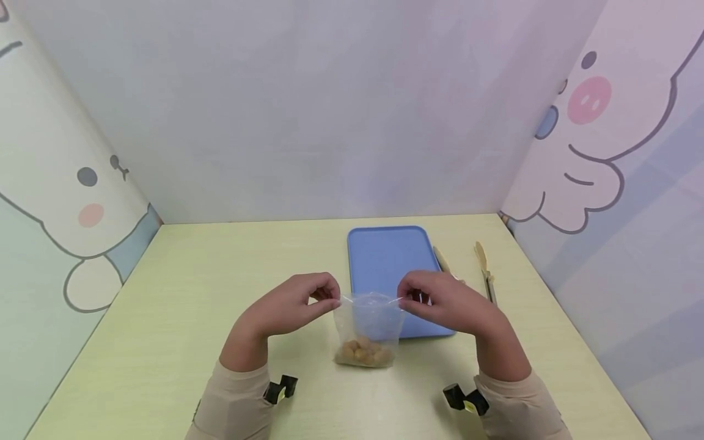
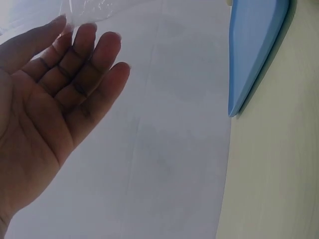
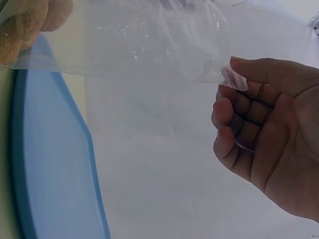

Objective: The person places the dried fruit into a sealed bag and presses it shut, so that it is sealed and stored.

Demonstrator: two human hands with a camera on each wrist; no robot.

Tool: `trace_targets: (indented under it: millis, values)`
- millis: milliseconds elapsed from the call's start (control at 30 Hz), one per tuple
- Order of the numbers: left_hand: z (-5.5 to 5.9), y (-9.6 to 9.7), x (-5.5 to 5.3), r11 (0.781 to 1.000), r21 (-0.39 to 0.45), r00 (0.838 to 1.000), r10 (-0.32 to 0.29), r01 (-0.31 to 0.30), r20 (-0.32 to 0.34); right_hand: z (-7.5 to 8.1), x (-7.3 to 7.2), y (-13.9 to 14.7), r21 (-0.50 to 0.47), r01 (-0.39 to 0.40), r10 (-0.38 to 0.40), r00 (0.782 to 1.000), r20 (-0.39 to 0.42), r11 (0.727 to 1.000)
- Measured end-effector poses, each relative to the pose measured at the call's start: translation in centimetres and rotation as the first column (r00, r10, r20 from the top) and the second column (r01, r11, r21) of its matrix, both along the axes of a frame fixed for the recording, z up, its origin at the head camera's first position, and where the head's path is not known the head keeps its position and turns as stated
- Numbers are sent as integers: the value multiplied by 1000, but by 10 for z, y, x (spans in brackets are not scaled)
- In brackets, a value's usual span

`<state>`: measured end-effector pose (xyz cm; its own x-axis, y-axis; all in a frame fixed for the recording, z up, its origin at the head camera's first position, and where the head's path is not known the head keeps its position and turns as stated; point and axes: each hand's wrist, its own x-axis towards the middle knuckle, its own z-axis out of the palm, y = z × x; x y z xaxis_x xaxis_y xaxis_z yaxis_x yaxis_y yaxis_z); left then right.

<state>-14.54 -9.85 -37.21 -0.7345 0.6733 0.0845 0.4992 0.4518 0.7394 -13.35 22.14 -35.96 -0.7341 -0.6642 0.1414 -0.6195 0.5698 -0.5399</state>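
Note:
A clear plastic bag hangs upright between the two hands, several rounded tan-brown pieces gathered at its bottom. The left hand pinches the left top corner of the bag between thumb and fingertips. At the opposite top corner, the right hand pinches the plastic the same way. The right wrist view shows the plastic bunched between that thumb and index finger, the other fingers curled loosely. Brown pieces show through the plastic there. In the left wrist view only a strip of the bag appears above the fingertips.
Behind the bag lies a blue rectangular tray on the pale yellow table. Right of it are tongs with tan tips and another tan-tipped utensil, partly hidden by the right hand. Printed cloth walls enclose the table.

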Motion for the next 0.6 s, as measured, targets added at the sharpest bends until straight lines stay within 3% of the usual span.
trace_targets:
  millis: [133,367,600]
  values:
    - [0,1,0,1000,5,1000,-7,7,-4,0,1,-2,-5,5,-5,1000,4,1000]
    - [-1,2,0,999,-8,993,-48,47,-107,-2,1,-5,-10,-16,15,998,-66,1000]
    - [-2,2,-1,997,32,998,-65,65,-22,-2,1,-8,-19,-16,16,999,-33,1000]
